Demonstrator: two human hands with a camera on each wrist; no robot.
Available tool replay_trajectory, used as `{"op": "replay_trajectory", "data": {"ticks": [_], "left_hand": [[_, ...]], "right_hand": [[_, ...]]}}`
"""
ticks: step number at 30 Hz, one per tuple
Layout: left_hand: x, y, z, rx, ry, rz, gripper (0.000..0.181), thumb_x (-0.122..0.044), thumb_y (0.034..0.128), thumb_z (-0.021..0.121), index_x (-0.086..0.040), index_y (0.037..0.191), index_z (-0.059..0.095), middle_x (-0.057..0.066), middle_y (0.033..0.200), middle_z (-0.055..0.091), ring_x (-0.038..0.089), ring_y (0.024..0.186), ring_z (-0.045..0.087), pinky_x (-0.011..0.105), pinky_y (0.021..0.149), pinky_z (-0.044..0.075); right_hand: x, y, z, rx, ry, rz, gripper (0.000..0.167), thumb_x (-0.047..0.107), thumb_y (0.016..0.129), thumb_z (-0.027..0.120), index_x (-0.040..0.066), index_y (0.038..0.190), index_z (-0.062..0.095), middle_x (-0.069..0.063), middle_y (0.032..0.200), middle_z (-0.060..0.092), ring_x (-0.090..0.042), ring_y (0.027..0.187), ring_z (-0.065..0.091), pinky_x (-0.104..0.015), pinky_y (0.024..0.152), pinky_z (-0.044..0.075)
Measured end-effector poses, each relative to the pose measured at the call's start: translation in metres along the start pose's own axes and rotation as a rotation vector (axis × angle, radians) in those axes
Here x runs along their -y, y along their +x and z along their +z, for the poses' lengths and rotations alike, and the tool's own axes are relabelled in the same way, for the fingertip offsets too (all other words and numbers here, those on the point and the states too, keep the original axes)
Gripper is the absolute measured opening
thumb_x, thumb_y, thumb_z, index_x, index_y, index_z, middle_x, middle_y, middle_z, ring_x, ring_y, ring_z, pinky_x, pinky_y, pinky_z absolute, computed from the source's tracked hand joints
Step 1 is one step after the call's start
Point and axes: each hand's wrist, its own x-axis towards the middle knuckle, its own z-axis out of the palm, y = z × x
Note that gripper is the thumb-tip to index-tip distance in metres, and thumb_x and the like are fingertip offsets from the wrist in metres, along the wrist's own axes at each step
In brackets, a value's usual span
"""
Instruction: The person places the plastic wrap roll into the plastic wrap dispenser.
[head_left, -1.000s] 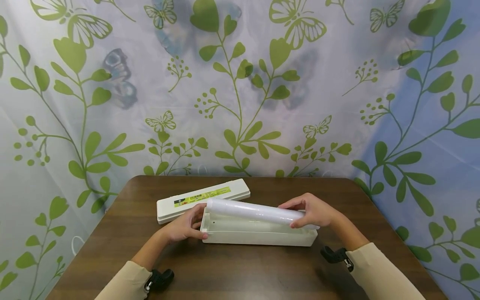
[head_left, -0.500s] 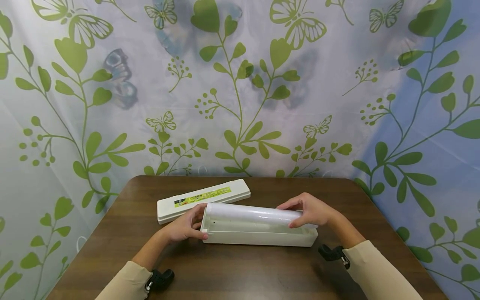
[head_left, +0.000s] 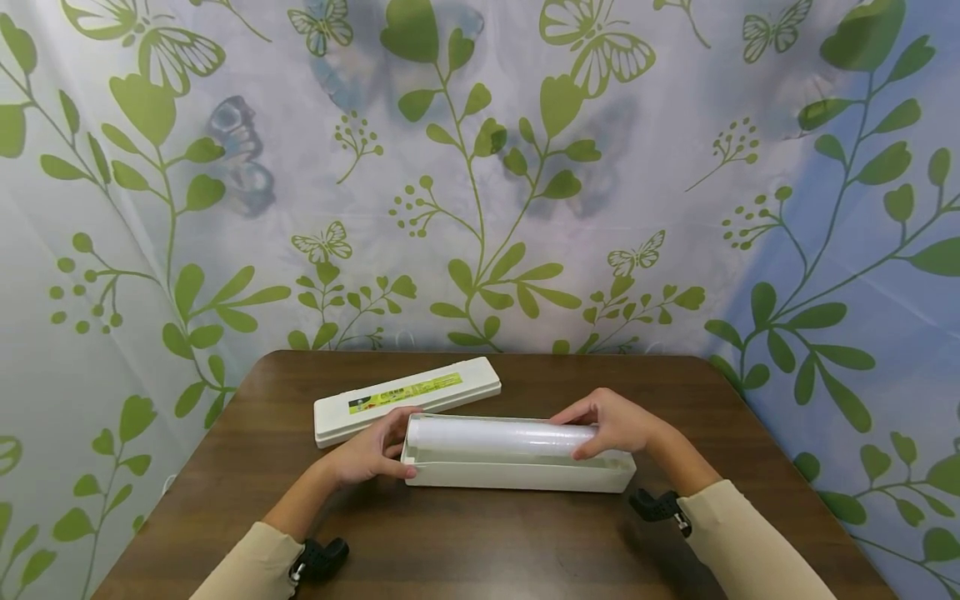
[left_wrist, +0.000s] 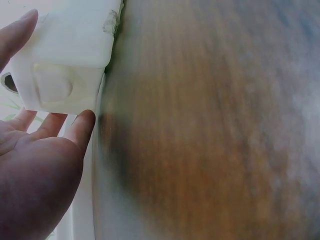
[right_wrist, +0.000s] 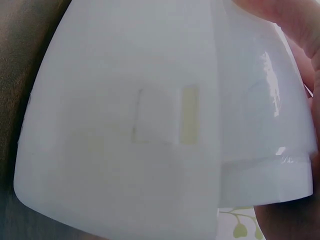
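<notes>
A roll of cling film [head_left: 495,437] lies lengthwise inside a long white box [head_left: 517,477] on the table, along its far side. My right hand [head_left: 618,423] grips the roll near its right end, thumb on the near side and fingers behind. In the right wrist view, the roll's end [right_wrist: 267,182] stands out above the box's end wall [right_wrist: 100,165]. My left hand [head_left: 369,450] holds the box's left end, thumb at the near corner and fingers at the far one. The left wrist view shows those fingers against the box's end [left_wrist: 72,35].
Behind the box, to the left, lies a long white lid [head_left: 480,377] with a yellow-green label. It sits at an angle close to my left hand. The brown wooden table [head_left: 480,550] ends at a leaf-and-butterfly curtain [head_left: 480,167].
The roll has gone down into the box, its raised left end lowering to rim level. My right hand moved slightly left with it. The left hand and the box have stayed put.
</notes>
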Motion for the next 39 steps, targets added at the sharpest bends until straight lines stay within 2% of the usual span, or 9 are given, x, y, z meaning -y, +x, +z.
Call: {"op": "replay_trajectory", "data": {"ticks": [4, 9, 14, 20, 26, 33, 39], "left_hand": [[0.0, 0.0, 0.0, 0.001, 0.015, 0.003, 0.094, -0.007, 0.0857, 0.082, -0.005, 0.158, 0.022, 0.019, 0.15, 0.043, 0.023, 0.135, 0.049, 0.028, 0.104, 0.051], [0.0, 0.002, 0.0, 0.008, 0.016, 0.022, 0.095, -0.006, 0.0854, 0.082, -0.003, 0.158, 0.021, 0.019, 0.151, 0.041, 0.019, 0.134, 0.05, 0.026, 0.103, 0.051], [0.0, 0.003, 0.0, 0.015, 0.005, 0.034, 0.095, -0.004, 0.085, 0.082, -0.003, 0.158, 0.02, 0.022, 0.152, 0.039, 0.021, 0.135, 0.048, 0.027, 0.101, 0.053], [-0.002, 0.001, 0.0, 0.011, 0.003, 0.021, 0.095, -0.004, 0.0845, 0.083, -0.004, 0.158, 0.022, 0.019, 0.151, 0.04, 0.022, 0.135, 0.048, 0.027, 0.101, 0.053], [-0.003, 0.0, 0.001, 0.013, -0.005, 0.014, 0.095, -0.005, 0.0847, 0.083, -0.004, 0.157, 0.022, 0.019, 0.152, 0.04, 0.024, 0.137, 0.047, 0.028, 0.101, 0.054], [0.0, 0.0, 0.001, 0.028, -0.005, 0.034, 0.092, -0.006, 0.0862, 0.081, -0.004, 0.156, 0.023, 0.023, 0.153, 0.039, 0.015, 0.135, 0.049, 0.027, 0.102, 0.053], [0.0, 0.0, 0.0, 0.03, 0.006, 0.036, 0.091, -0.006, 0.087, 0.081, -0.005, 0.157, 0.022, 0.023, 0.153, 0.039, 0.015, 0.136, 0.048, 0.027, 0.103, 0.052]], "right_hand": [[0.001, 0.001, 0.001, 0.002, -0.006, 0.002, 0.049, 0.018, 0.08, 0.089, 0.006, 0.125, 0.074, -0.011, 0.118, 0.076, -0.013, 0.101, 0.073, -0.026, 0.085, 0.059], [0.002, 0.003, 0.0, 0.017, -0.027, 0.009, 0.048, 0.02, 0.08, 0.089, 0.01, 0.125, 0.074, -0.007, 0.118, 0.076, -0.012, 0.1, 0.073, -0.026, 0.083, 0.06], [0.004, 0.003, 0.0, 0.029, -0.031, 0.023, 0.048, 0.021, 0.078, 0.09, 0.015, 0.124, 0.075, -0.001, 0.116, 0.077, -0.01, 0.098, 0.073, -0.027, 0.082, 0.06], [0.005, 0.004, 0.001, 0.029, -0.023, -0.016, 0.047, 0.019, 0.079, 0.09, 0.013, 0.123, 0.075, -0.002, 0.117, 0.076, -0.011, 0.1, 0.072, -0.028, 0.084, 0.06], [0.004, 0.001, 0.004, -0.005, -0.029, -0.031, 0.044, 0.018, 0.077, 0.091, 0.011, 0.118, 0.076, -0.003, 0.113, 0.074, -0.011, 0.097, 0.071, -0.029, 0.083, 0.061], [0.001, -0.004, 0.011, -0.065, -0.134, -0.021, 0.04, 0.022, 0.079, 0.09, 0.013, 0.116, 0.078, -0.001, 0.11, 0.077, -0.008, 0.093, 0.072, -0.028, 0.08, 0.061], [0.002, -0.008, 0.013, -0.096, -0.172, 0.036, 0.042, 0.03, 0.08, 0.089, 0.015, 0.118, 0.078, -0.001, 0.113, 0.078, -0.009, 0.098, 0.073, -0.026, 0.084, 0.06]]}}
